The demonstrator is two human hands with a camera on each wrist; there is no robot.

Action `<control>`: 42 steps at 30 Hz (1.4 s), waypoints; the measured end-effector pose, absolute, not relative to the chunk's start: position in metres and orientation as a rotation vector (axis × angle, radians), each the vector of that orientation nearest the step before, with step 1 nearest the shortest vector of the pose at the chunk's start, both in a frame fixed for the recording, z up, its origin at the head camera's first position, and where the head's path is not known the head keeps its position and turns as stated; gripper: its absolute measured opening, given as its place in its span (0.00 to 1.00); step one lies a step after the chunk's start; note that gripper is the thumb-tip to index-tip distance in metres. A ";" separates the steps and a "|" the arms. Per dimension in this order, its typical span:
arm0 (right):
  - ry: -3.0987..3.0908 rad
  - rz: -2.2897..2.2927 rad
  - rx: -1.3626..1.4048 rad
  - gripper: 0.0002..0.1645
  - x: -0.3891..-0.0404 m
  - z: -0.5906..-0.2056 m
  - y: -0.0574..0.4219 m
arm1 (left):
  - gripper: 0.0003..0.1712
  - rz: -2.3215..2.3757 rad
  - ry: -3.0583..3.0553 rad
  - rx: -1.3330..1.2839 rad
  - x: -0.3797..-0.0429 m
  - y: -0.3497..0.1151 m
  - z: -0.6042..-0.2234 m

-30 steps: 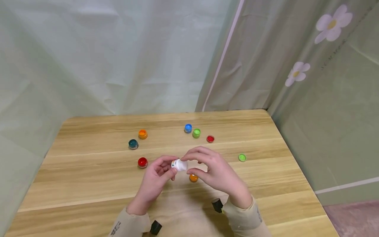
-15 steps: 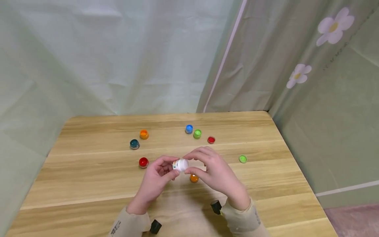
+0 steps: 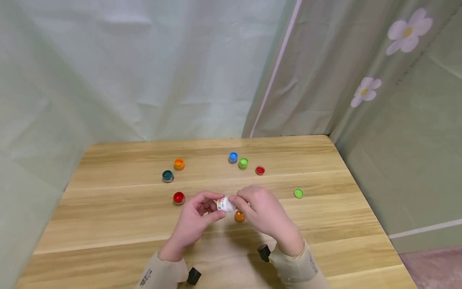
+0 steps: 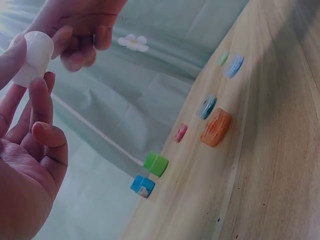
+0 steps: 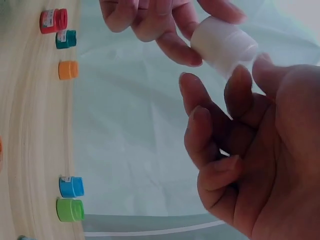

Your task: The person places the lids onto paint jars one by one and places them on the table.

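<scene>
A small white paint jar [image 3: 225, 204] with a printed label is held above the table. My left hand [image 3: 196, 222] grips its labelled end between thumb and fingers. The thumb and index finger of my right hand [image 3: 265, 210] pinch the lid end of the jar. In the left wrist view the white jar [image 4: 35, 59] is tilted, with the right hand's fingers against it. The right wrist view shows the same jar [image 5: 220, 45] between both hands, the other right fingers loosely curled. An orange paint lid or jar [image 3: 240, 216] lies below, partly hidden by the right hand.
Open paint jars stand on the wooden table [image 3: 108, 224]: red [image 3: 179, 198], dark teal [image 3: 167, 176], orange [image 3: 179, 163], blue [image 3: 233, 157] and green [image 3: 243, 163]. A red lid [image 3: 260, 170] and a green lid [image 3: 298, 193] lie to the right. A curtain [image 3: 180, 80] hangs behind.
My right hand has turned over and its fingers have curled in at the jar's lid end. The jar and left hand have shifted slightly right in view, along with the table.
</scene>
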State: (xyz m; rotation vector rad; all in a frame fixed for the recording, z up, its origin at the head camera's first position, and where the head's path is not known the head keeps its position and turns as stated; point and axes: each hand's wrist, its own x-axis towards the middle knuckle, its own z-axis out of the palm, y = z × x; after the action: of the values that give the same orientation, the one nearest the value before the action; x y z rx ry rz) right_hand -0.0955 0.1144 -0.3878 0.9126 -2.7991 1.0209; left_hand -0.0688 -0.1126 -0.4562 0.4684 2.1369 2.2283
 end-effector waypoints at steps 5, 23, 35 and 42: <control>-2.853 1.129 0.758 0.26 -0.096 -0.387 0.116 | 0.18 2.250 2.159 0.431 -0.068 -0.112 -0.453; -2.683 1.214 0.759 0.17 -0.102 -0.389 0.122 | 0.20 2.249 2.135 0.370 -0.069 -0.114 -0.451; -2.596 1.171 1.112 0.25 -0.102 -0.388 0.122 | 0.19 2.243 2.123 0.362 -0.070 -0.114 -0.452; -2.633 1.138 1.081 0.21 -0.100 -0.387 0.121 | 0.18 2.250 2.111 0.371 -0.070 -0.114 -0.453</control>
State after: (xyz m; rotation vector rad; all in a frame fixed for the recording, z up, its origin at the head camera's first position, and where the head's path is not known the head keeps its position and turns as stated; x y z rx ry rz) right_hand -0.1002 0.1207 -0.3874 1.0812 -2.6326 1.1380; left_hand -0.0698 -0.1144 -0.4535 0.3710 2.1112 2.2502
